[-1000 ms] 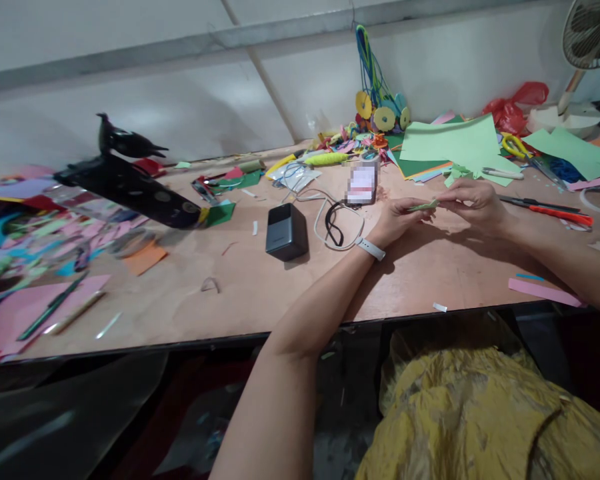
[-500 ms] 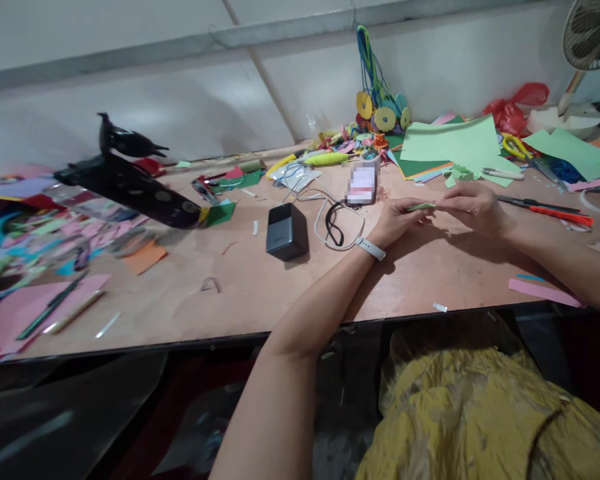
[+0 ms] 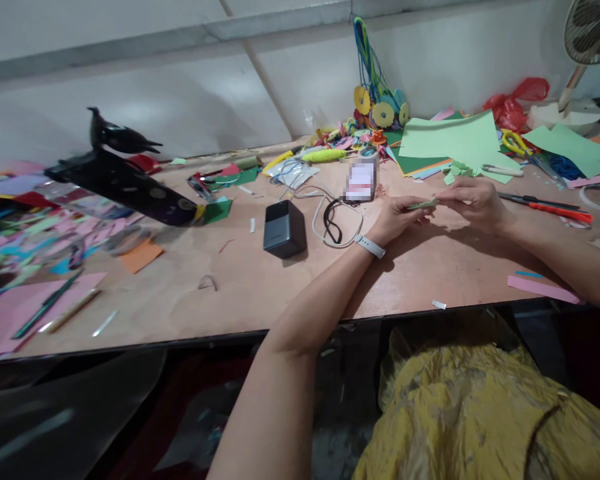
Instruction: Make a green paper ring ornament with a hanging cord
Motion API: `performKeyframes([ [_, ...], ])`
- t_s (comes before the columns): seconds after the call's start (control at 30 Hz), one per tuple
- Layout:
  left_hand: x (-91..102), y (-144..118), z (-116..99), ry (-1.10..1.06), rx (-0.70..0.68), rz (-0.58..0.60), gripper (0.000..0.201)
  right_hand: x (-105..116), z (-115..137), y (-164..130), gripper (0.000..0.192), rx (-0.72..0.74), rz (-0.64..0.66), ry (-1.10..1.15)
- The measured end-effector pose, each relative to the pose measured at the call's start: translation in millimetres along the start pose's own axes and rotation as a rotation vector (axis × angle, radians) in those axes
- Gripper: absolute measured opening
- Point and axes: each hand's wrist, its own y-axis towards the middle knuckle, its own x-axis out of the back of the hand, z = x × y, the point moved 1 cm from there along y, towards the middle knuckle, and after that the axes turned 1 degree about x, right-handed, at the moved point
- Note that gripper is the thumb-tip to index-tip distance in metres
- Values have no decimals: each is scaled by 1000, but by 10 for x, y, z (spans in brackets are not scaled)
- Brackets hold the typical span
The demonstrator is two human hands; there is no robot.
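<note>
Little but the view has moved: above the bench [image 3: 260, 287] the left hand [image 3: 394, 218] pinches the paper [image 3: 422, 205], best held lightly, while the right hand [image 3: 476, 201] bunches fingers at the paper's tip, grip unclear.

White L-wrist band [image 3: 370, 246]; crinkly dk yellow garment [image 3: 470, 413] w/ brownish patches, type unclear.

We face a white paneled wall [image 3: 180, 93] crossed by a gray rail [image 3: 130, 47], rising behind a dark-edged wooden worktable [image 3: 260, 287].
</note>
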Motion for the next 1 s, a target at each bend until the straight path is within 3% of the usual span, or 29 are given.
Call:
performKeyframes([
  [0.27,-76,-49,-125,63,38,125,49,-7,22,51,25,-200,3,132],
  [0.43,-142,-64,-221,186,-50,121,39,-17,56,56,27,-261,-17,118],
  [0.63,-148,-60,-232,208,-30,173,35,5,97,60,25,-230,55,55],
  [1.0,-104,-63,-209,219,-37,192,35,3,65,37,20,-251,206,154],
])
